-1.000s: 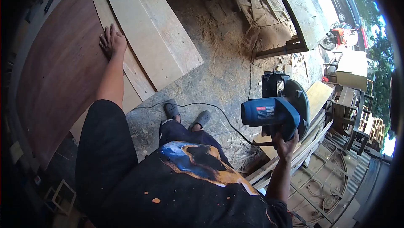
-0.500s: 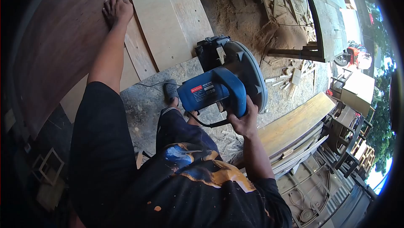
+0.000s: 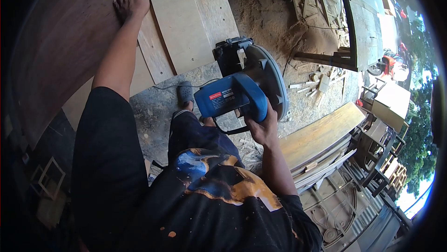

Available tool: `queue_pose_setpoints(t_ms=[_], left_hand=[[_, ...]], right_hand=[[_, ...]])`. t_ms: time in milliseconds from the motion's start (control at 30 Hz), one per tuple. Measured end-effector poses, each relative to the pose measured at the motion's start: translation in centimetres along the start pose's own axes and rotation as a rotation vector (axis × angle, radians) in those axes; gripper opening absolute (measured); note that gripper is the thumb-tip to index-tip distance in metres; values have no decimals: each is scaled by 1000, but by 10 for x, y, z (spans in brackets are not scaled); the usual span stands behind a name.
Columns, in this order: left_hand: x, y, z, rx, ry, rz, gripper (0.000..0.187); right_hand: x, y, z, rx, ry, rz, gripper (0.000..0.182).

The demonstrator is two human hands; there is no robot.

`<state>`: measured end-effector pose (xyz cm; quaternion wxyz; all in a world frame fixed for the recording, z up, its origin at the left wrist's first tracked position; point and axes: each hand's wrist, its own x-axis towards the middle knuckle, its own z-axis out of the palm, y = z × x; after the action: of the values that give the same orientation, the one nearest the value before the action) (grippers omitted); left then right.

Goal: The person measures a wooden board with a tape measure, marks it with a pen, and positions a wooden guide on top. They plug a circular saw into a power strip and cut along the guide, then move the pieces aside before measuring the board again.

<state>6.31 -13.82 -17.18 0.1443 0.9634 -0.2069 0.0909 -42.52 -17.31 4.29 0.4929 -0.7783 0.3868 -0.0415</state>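
My right hand [image 3: 263, 124] is wrapped round the rear handle of a blue circular saw [image 3: 223, 96] with a red label and a grey blade guard. The saw's dark base meets the near end of a pale plywood sheet [image 3: 179, 19]. My left hand [image 3: 132, 1] lies with its fingers spread on a narrow wooden strip [image 3: 151, 47], beside a large reddish-brown panel [image 3: 70, 33]. A dark cord trails from the saw's handle. The blade itself is hidden by the guard.
Stacked boards [image 3: 321, 135] lie at the right, near a carved wooden panel [image 3: 330, 210]. A wooden table [image 3: 365, 33] stands at the upper right. Wood scraps [image 3: 321, 82] and sawdust cover parts of the floor. My foot, in a grey clog [image 3: 185, 94], is below the sheet.
The saw and my right hand sit slightly further left and higher in view. My left hand still rests on the strip. The whole view has shifted a little.
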Motion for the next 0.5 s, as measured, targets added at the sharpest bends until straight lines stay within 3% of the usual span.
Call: queue_pose_setpoints(t_ms=[500], left_hand=[[2,-3,4,-6,25,7,52]], right_hand=[[38,-17,13,122,-26,-8,67]])
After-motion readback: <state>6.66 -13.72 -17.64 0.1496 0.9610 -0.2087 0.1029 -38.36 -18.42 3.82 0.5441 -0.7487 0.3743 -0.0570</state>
